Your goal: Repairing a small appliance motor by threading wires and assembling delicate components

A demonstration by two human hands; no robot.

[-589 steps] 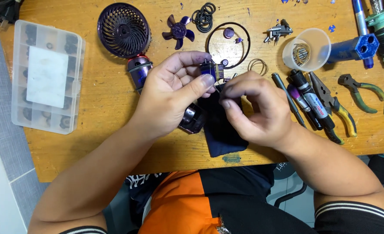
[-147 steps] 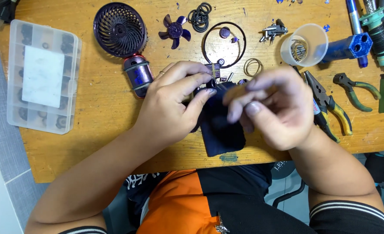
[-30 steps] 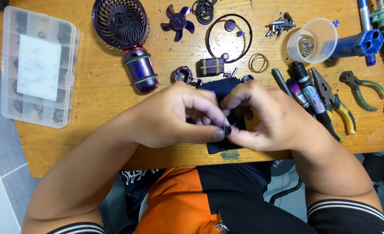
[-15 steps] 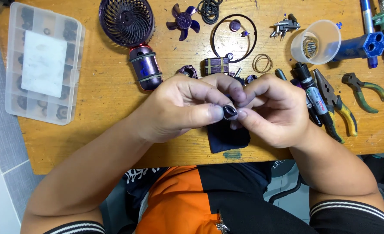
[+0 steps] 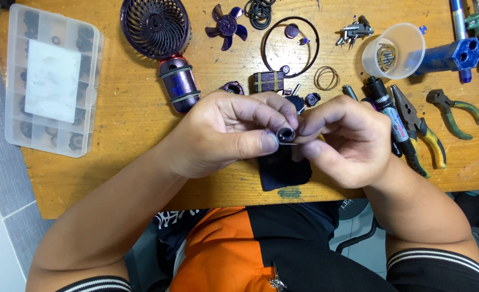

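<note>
Head view shows the fingers point(image 5: 266, 141) of both hands pinched together on a small dark cylindrical part with a round hollow end point(image 5: 286, 134), held up above the middle of the wooden bench point(image 5: 126, 157), nearer its front edge. The left hand point(image 5: 226, 132) grips the part between thumb and forefinger; the right hand point(image 5: 345, 140) closes on it from the other side, fingertips touching those of the left. Directly beneath the hands lies a flat black pad point(image 5: 283, 170), reaching almost to the front edge. Just behind the hands sit a small striped purple block point(image 5: 267, 81) and a glossy purple cylindrical fan body point(image 5: 179, 85), which touches a round purple fan grille point(image 5: 154, 27) at the back edge. A purple fan blade wheel point(image 5: 226, 26) lies beside the grille. Toward the right end are a clear plastic cup point(image 5: 393, 51), yellow-handled pliers point(image 5: 420, 132) and green-handled pliers point(image 5: 456, 111). A clear plastic compartment box point(image 5: 53, 81) rests at the left end.
</note>
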